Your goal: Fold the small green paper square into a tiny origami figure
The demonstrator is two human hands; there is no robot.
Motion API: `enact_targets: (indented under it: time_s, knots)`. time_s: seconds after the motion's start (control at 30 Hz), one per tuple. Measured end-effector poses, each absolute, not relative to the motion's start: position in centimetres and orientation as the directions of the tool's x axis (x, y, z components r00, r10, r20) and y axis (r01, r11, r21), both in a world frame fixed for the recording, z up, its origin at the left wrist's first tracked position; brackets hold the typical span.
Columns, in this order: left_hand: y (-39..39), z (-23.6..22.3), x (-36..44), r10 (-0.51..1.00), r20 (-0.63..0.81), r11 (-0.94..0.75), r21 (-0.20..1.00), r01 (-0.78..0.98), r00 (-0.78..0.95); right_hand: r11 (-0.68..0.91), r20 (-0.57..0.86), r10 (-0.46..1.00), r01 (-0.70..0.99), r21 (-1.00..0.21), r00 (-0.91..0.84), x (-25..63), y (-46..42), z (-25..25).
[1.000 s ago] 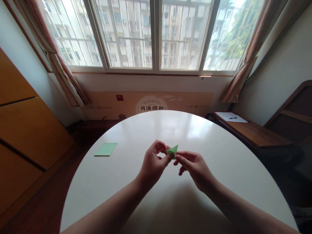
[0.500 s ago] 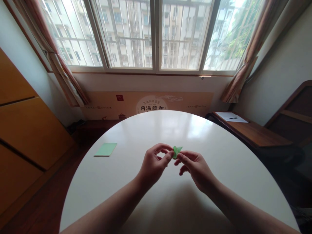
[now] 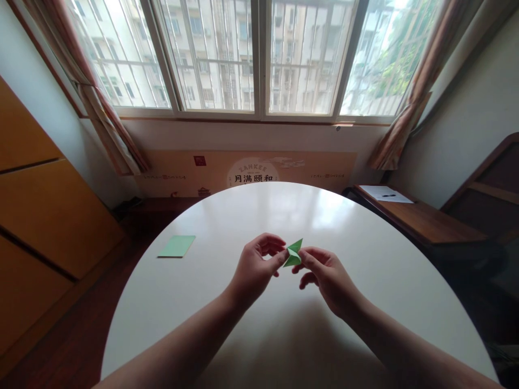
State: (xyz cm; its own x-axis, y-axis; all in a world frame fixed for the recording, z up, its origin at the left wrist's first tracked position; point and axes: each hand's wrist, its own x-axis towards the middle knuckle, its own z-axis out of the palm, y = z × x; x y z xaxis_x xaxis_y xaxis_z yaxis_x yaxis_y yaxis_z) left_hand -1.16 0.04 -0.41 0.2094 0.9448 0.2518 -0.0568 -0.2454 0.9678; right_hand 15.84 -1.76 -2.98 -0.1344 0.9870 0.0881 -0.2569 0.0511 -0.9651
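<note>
A small folded piece of green paper (image 3: 293,253) is held up over the table between my two hands, with pointed corners at its top and bottom. My left hand (image 3: 259,263) pinches its left side between thumb and forefinger. On the other side, my right hand (image 3: 324,268) pinches the right side with thumb and forefinger, its other fingers curled below. The fingertips cover parts of the folds.
Both forearms reach over a round white table (image 3: 259,210). A light green square of paper (image 3: 177,246) lies at its left. To the right stands a brown wooden bench (image 3: 430,221) bearing a white sheet (image 3: 383,194) with a dark pen-like item.
The folded green paper has been turned and opened out between my fingertips, so two points now show, one up and one down. My hands have shifted only slightly.
</note>
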Motion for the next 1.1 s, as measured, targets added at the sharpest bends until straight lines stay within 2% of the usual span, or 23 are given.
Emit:
enact_targets:
  time_s: [0.3, 0.57, 0.9, 1.1]
  knots:
    - [0.15, -0.50, -1.21, 0.964, 0.184, -0.184, 0.983, -0.020, 0.192, 0.117, 0.156, 0.978, -0.259, -0.959, -0.139, 15.60, -2.08, -2.63]
    - [-0.47, -0.12, -0.89, 0.939, 0.255, -0.278, 0.958, 0.070, 0.231, 0.155, 0.173, 0.983, -0.223, -0.962, -0.064, 15.62, -2.01, -2.81]
    - [-0.56, -0.66, -0.65, 0.923, 0.281, -0.318, 0.941, 0.113, 0.263, 0.359, 0.364, 0.931, -0.197, -0.912, 0.010, 15.39, -2.21, -2.53]
    - [-0.72, -0.65, -0.60, 0.922, 0.267, -0.310, 0.943, 0.123, 0.279, 0.316, 0.319, 0.948, -0.225, -0.922, 0.024, 15.43, -2.17, -2.57]
